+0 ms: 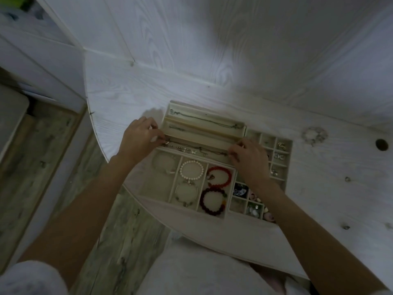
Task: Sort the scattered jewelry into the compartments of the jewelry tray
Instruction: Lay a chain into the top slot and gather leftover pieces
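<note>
A thin necklace (197, 150) is being held stretched across the third long slot of the tray (285, 184), which is lying on the white tabletop (319, 167). Its left end is being pinched in the closed grip of the left hand (141, 139) at the slot's left edge, and its right end is being pinched by the fingertips of the right hand (248, 158) at the slot's right edge. Two other chains are lying in the two long slots behind it. In the nearer compartments a pearl bracelet (191, 169) and two red bead bracelets (219, 177) are being kept, with small pieces in the square cells to the right. A pale scrunchie-like ring (314, 135) is lying on the tabletop well to the right of the tray.
</note>
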A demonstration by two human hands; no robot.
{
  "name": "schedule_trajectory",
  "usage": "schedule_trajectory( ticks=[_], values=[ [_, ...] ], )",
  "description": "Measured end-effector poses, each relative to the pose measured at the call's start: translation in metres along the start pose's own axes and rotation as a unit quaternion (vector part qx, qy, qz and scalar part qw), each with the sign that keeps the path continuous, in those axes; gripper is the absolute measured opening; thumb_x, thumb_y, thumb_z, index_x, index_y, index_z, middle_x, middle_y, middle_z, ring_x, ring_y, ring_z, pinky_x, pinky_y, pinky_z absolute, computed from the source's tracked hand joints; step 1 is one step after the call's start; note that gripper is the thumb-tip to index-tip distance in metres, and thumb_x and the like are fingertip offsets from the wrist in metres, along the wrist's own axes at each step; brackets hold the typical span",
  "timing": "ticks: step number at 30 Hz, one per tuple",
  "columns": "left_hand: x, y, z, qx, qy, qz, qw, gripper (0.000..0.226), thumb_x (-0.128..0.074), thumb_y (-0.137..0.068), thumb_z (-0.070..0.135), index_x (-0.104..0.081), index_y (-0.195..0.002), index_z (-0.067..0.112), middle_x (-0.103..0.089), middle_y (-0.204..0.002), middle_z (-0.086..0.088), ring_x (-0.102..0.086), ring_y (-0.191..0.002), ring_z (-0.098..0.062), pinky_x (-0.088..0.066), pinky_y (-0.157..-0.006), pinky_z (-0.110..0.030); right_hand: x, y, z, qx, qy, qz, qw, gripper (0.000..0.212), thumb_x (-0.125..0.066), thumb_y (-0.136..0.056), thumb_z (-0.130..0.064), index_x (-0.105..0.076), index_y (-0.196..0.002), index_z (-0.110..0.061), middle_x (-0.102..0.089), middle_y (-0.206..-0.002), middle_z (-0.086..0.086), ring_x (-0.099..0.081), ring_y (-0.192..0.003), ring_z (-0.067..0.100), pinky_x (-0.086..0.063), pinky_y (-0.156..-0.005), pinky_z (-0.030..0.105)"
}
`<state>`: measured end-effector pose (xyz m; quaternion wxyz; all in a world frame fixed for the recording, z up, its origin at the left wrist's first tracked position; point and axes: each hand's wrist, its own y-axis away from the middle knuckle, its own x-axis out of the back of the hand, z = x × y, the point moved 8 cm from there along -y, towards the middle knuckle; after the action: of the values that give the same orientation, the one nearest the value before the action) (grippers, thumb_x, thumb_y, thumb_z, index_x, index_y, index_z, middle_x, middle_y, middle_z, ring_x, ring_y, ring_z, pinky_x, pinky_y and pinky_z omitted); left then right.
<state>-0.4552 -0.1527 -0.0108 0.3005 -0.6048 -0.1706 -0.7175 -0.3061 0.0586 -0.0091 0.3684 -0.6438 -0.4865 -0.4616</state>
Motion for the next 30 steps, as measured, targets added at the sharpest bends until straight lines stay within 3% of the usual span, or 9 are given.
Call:
schedule_trajectory(
  ticks=[5,9,11,13,15,20,23,26,30],
  values=[
    [-0.003,-0.007,0.005,-0.025,-0.021,-0.03,0.999,0.018,-0.09,-0.058,0.021,-0.076,-0.068,0.016,-0.054,-0.064,-0.003,-0.05,-0.059,-0.023,-0.031,-0.058,-0.028,-0.016,-0.008,-0.02,0.064,0.078,-0.063,0.993,0.017,-0.085,-0.058,-0.007,-0.072,-0.06,-0.017,-0.052,-0.06,0.002,-0.05,-0.056,0.02,-0.035,-0.053,0.022],
    [-0.006,-0.012,0.012,-0.061,-0.04,-0.049,0.996,0.018,-0.09,-0.057,0.023,-0.076,-0.067,0.016,-0.056,-0.062,-0.004,-0.052,-0.056,-0.025,-0.035,-0.056,-0.027,-0.033,-0.014,-0.022,0.067,0.182,-0.136,0.972,0.029,-0.09,-0.053,-0.012,-0.063,-0.049,-0.023,-0.045,-0.049,-0.007,-0.032,-0.036,0.009,-0.015,-0.043,0.014],
    [-0.007,-0.012,0.016,-0.073,-0.052,-0.059,0.994,0.019,-0.091,-0.055,0.023,-0.076,-0.066,0.018,-0.057,-0.061,-0.003,-0.052,-0.055,-0.025,-0.037,-0.055,-0.027,-0.033,-0.013,-0.026,0.077,0.219,-0.162,0.959,0.023,-0.085,-0.062,-0.012,-0.064,-0.057,-0.022,-0.049,-0.054,-0.007,-0.031,-0.038,0.01,-0.013,-0.042,0.016],
    [-0.008,-0.012,0.018,-0.072,-0.059,-0.063,0.994,0.02,-0.092,-0.053,0.022,-0.076,-0.064,0.018,-0.057,-0.059,-0.003,-0.052,-0.054,-0.025,-0.039,-0.054,-0.026,-0.036,-0.009,-0.029,0.1,0.231,-0.2,0.947,0.011,-0.065,-0.084,-0.007,-0.065,-0.082,-0.018,-0.058,-0.073,-0.005,-0.046,-0.052,0.012,-0.025,-0.044,0.022],
    [-0.009,-0.013,0.019,-0.067,-0.064,-0.07,0.993,0.021,-0.093,-0.05,0.02,-0.075,-0.062,0.018,-0.057,-0.058,-0.003,-0.053,-0.054,-0.026,-0.041,-0.054,-0.027,-0.035,-0.007,-0.027,0.102,0.246,-0.209,0.941,0.017,-0.049,-0.092,-0.004,-0.061,-0.098,-0.015,-0.06,-0.087,-0.002,-0.049,-0.063,0.014,-0.03,-0.048,0.026],
    [-0.014,-0.015,0.021,-0.077,-0.078,-0.093,0.99,0.019,-0.092,-0.051,0.017,-0.075,-0.061,0.018,-0.056,-0.059,-0.004,-0.054,-0.056,-0.027,-0.043,-0.054,-0.029,-0.024,-0.005,-0.016,0.073,0.272,-0.239,0.929,0.021,-0.043,-0.095,-0.002,-0.06,-0.101,-0.012,-0.061,-0.094,-0.001,-0.049,-0.067,0.015,-0.03,-0.05,0.025],
    [-0.014,-0.016,0.024,-0.089,-0.079,-0.087,0.989,0.019,-0.091,-0.052,0.016,-0.075,-0.062,0.018,-0.055,-0.06,-0.004,-0.054,-0.057,-0.027,-0.043,-0.054,-0.029,-0.027,-0.006,-0.025,0.093,0.251,-0.214,0.939,0.012,-0.069,-0.077,-0.002,-0.065,-0.079,-0.013,-0.06,-0.071,-0.001,-0.044,-0.051,0.013,-0.029,-0.045,0.023],
    [-0.011,-0.015,0.024,-0.097,-0.081,-0.076,0.989,0.018,-0.091,-0.054,0.019,-0.075,-0.062,0.018,-0.056,-0.061,-0.004,-0.054,-0.057,-0.027,-0.043,-0.055,-0.029,-0.028,-0.012,-0.036,0.114,0.226,-0.157,0.955,0.033,-0.088,-0.044,0.0,-0.061,-0.053,-0.015,-0.047,-0.047,-0.004,-0.035,-0.033,0.012,-0.02,-0.04,0.015],
    [-0.01,-0.012,0.024,-0.106,-0.083,-0.074,0.988,0.017,-0.09,-0.055,0.019,-0.075,-0.063,0.018,-0.056,-0.062,-0.004,-0.054,-0.057,-0.027,-0.043,-0.055,-0.029,-0.04,-0.009,-0.032,0.095,0.227,-0.202,0.948,0.015,-0.057,-0.087,-0.002,-0.063,-0.091,-0.014,-0.059,-0.08,-0.001,-0.052,-0.06,0.016,-0.033,-0.051,0.026]
  ],
)
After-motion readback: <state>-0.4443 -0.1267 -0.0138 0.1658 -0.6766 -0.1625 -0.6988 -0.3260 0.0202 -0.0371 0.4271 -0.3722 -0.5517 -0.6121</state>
